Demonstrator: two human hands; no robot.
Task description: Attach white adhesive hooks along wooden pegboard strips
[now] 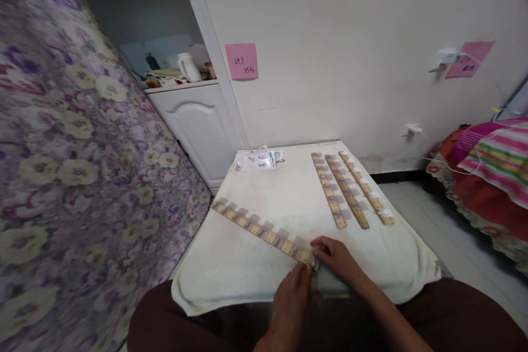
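Observation:
A long wooden strip (264,234) set with small metal pieces lies slantwise across the white cloth (289,198) of a small table. My left hand (291,302) and my right hand (339,258) meet at its near end. Fingertips of both pinch a small shiny piece (314,264) at that end. Both hands look closed in a pinch. Three more wooden strips (350,190) lie side by side at the table's far right, one carrying small white tags.
Clear plastic packets (256,160) lie at the table's far left edge. A flowered mattress (82,165) leans on the left. White cabinet (193,121) and wall with pink notes (241,60) stand behind. Striped bedding (490,176) is at the right.

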